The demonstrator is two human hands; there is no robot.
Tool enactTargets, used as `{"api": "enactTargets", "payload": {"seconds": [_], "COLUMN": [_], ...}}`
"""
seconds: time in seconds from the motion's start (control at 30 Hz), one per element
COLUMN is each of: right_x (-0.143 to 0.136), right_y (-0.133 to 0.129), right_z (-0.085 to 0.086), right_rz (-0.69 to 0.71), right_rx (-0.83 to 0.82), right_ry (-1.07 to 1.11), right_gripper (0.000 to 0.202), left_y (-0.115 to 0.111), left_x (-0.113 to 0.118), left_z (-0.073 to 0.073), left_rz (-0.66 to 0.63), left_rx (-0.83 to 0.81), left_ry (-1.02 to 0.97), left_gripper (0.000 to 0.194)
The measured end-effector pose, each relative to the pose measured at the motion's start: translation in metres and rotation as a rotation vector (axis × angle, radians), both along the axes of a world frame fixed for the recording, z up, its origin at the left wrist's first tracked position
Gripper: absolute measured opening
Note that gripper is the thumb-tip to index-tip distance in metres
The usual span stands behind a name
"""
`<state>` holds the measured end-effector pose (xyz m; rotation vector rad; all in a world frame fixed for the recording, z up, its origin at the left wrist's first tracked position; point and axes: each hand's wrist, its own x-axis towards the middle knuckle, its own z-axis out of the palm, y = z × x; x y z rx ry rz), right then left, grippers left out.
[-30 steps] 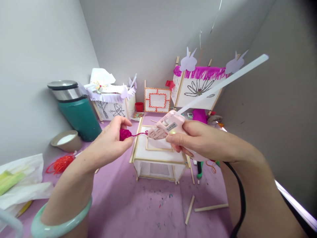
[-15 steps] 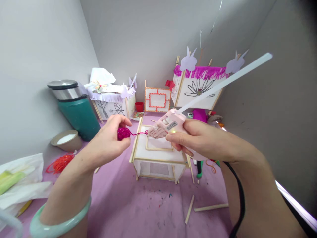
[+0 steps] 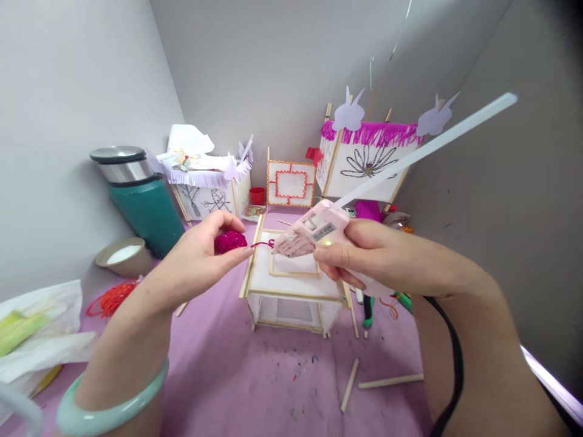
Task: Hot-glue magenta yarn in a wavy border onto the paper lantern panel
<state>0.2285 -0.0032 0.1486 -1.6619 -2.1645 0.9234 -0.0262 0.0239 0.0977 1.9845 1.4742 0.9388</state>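
My left hand (image 3: 212, 246) is closed around a small ball of magenta yarn (image 3: 231, 242). A strand runs from it to the right, onto the top of a white lantern frame (image 3: 296, 283) edged with thin wooden sticks. My right hand (image 3: 364, 255) grips a pale pink glue gun (image 3: 328, 221), its nozzle end pointing left over the lantern's top panel, close to the strand's end. A long white glue stick (image 3: 428, 149) juts from the gun's back, up and to the right. The nozzle tip is hard to make out.
A teal bottle (image 3: 146, 209), a bowl of white stuff (image 3: 122, 258) and red string (image 3: 113, 298) are on the left. Finished-looking lanterns (image 3: 367, 164) stand behind. Loose sticks (image 3: 390, 381) and a green-handled tool (image 3: 368, 312) lie on the right.
My right hand has shifted slightly right with the glue gun. My left thumb has stretched further right along the strand, and more of the yarn ball shows.
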Motion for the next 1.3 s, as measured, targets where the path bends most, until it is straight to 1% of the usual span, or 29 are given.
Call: {"api": "enactTargets", "payload": {"seconds": [0.07, 0.17, 0.3, 0.53, 0.67, 0.8, 0.97, 1.03, 1.17, 1.23, 1.3], "right_x": [0.003, 0.004, 0.001, -0.003, 0.001, 0.002, 0.003, 0.005, 0.008, 0.008, 0.006], "right_y": [0.003, 0.006, 0.006, 0.004, 0.004, 0.002, 0.002, 0.003, 0.003, 0.002, 0.0], "right_z": [-0.005, -0.009, -0.006, -0.003, -0.003, -0.001, 0.003, 0.002, 0.001, 0.004, 0.008], "right_rz": [0.007, 0.004, -0.005, -0.028, -0.034, -0.039, -0.003, 0.002, -0.043, -0.057, -0.066], "right_rx": [0.042, 0.059, 0.061, 0.071, 0.095, 0.113, 0.071, 0.1, 0.089, 0.071, 0.062], "right_ry": [0.055, 0.071, 0.056, 0.038, 0.027, 0.021, -0.002, 0.019, 0.03, 0.019, 0.017], "right_gripper": [0.057, 0.057, 0.056, 0.054, 0.053, 0.056, 0.048, 0.05, 0.055, 0.055, 0.054], "left_y": [-0.001, -0.004, -0.005, -0.004, -0.001, 0.001, -0.001, -0.002, -0.002, -0.001, -0.001], "left_x": [-0.001, 0.0, 0.003, 0.008, 0.013, 0.019, 0.025, 0.027, 0.029, 0.028, 0.026], "left_z": [0.001, 0.003, 0.004, 0.001, 0.004, 0.01, 0.016, 0.017, 0.02, 0.022, 0.023], "left_rz": [-0.007, -0.038, -0.099, -0.14, -0.19, -0.187, -0.128, -0.085, 0.026, 0.037, 0.026], "left_rx": [-0.002, -0.02, -0.047, -0.085, -0.081, -0.062, -0.039, 0.023, 0.251, 0.32, 0.342], "left_ry": [-0.024, -0.089, -0.179, -0.258, -0.269, -0.206, -0.07, 0.019, 0.206, 0.28, 0.339], "left_gripper": [0.033, 0.027, 0.023, 0.021, 0.02, 0.021, 0.027, 0.024, 0.007, 0.009, 0.012]}}
